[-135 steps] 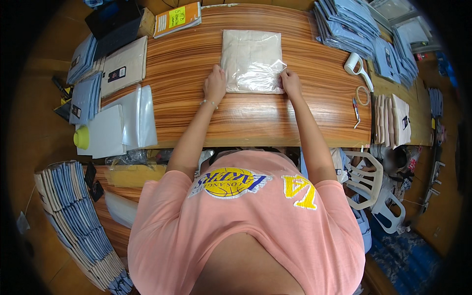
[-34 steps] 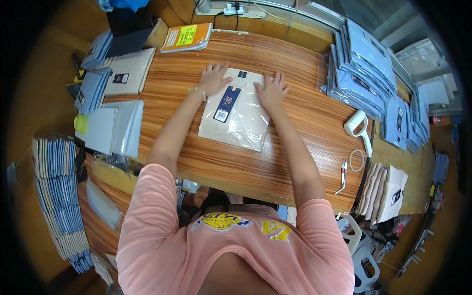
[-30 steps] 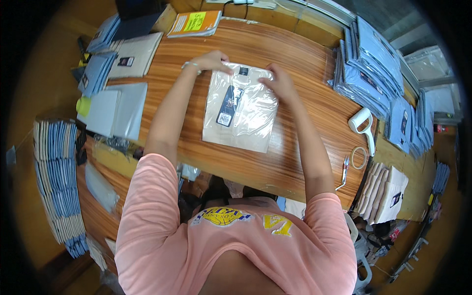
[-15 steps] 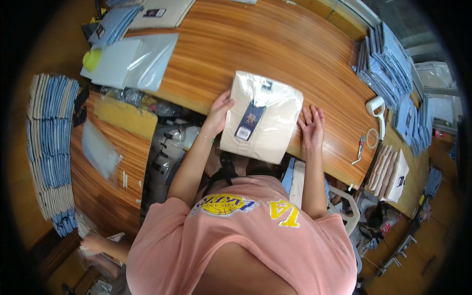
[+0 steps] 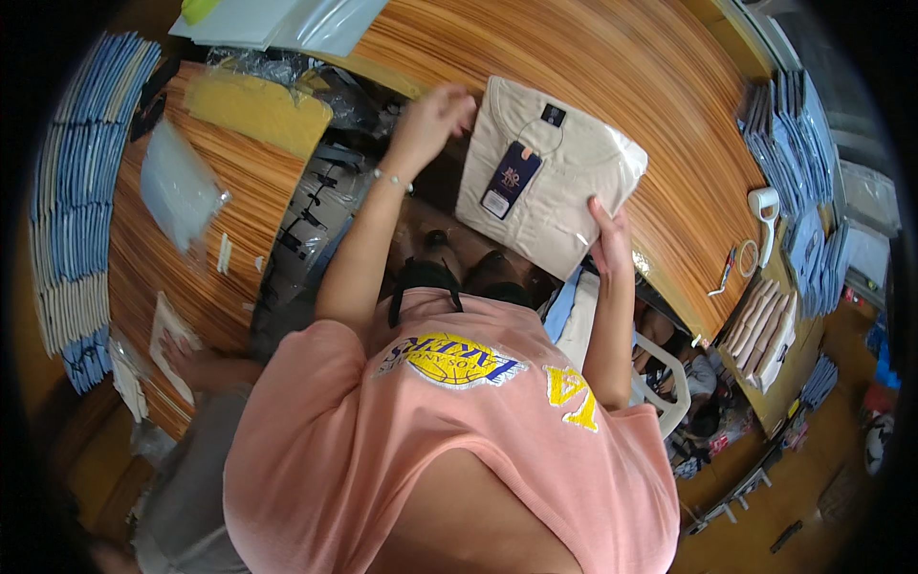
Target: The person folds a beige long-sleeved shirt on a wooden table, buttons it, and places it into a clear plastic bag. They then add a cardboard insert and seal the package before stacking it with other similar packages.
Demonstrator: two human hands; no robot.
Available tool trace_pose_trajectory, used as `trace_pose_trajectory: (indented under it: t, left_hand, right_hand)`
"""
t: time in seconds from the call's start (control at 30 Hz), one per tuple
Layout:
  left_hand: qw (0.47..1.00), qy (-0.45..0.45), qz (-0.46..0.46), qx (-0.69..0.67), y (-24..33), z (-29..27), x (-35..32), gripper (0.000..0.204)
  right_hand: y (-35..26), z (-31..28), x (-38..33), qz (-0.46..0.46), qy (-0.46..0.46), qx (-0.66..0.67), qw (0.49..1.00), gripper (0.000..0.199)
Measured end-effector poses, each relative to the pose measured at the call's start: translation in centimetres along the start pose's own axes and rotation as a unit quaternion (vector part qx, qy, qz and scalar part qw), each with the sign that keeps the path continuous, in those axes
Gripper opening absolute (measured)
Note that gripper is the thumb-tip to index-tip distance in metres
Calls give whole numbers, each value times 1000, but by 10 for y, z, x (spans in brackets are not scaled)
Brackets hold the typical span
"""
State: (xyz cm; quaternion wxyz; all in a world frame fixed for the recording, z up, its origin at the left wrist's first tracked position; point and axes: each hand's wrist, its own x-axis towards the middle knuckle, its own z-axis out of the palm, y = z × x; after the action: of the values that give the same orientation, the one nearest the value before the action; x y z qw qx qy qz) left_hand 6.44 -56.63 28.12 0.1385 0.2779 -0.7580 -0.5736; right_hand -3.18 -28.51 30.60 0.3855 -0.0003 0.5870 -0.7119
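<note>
A folded beige shirt (image 5: 564,182) in a clear plastic bag tilts over the table's front edge, its dark hang tag (image 5: 512,180) showing through. My right hand (image 5: 614,239) grips its lower right edge, thumb on top and the other fingers hidden underneath. Just off the shirt's left edge is my left hand (image 5: 432,126), its fingers loosely bent and apart, with nothing visible in them.
Bagged blue shirts (image 5: 789,143) are stacked at the right, near a white handheld tool (image 5: 765,212), a tape roll (image 5: 746,258) and folded beige shirts (image 5: 760,325). Clear bags (image 5: 182,187) lie left. Beyond a tall shirt stack (image 5: 86,210), a co-worker's hand (image 5: 186,359) touches a pale packet.
My left hand has come off the shirt's left edge. My right hand, open beside it before, now grips it. The view has shifted, and the co-worker's hand has moved onto the side table.
</note>
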Motion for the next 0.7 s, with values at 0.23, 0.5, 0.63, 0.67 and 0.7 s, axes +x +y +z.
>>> trace_pose_trajectory:
  t: [0.23,0.5,0.63,0.67,0.7]
  left_hand:
    - [894,77,182,402,-1,16,44,53]
    - [856,59,177,482,-20,29,37,61]
    - [844,74,174,502,-25,32,34,62]
    - [838,73,175,512,-26,35,37,62]
    - [826,83,228,509,-35,35,48,61]
  right_hand:
    - [21,-61,-25,-68,-158,-455,874,27]
    - [89,-133,6,-30,-188,-607,772,35]
    - [128,-166,50,-12,-185,-565,804,35]
    - [140,-170,63,-30,-159,-574,802,34]
    - [152,-174,78,-45,-139,-605,782,35]
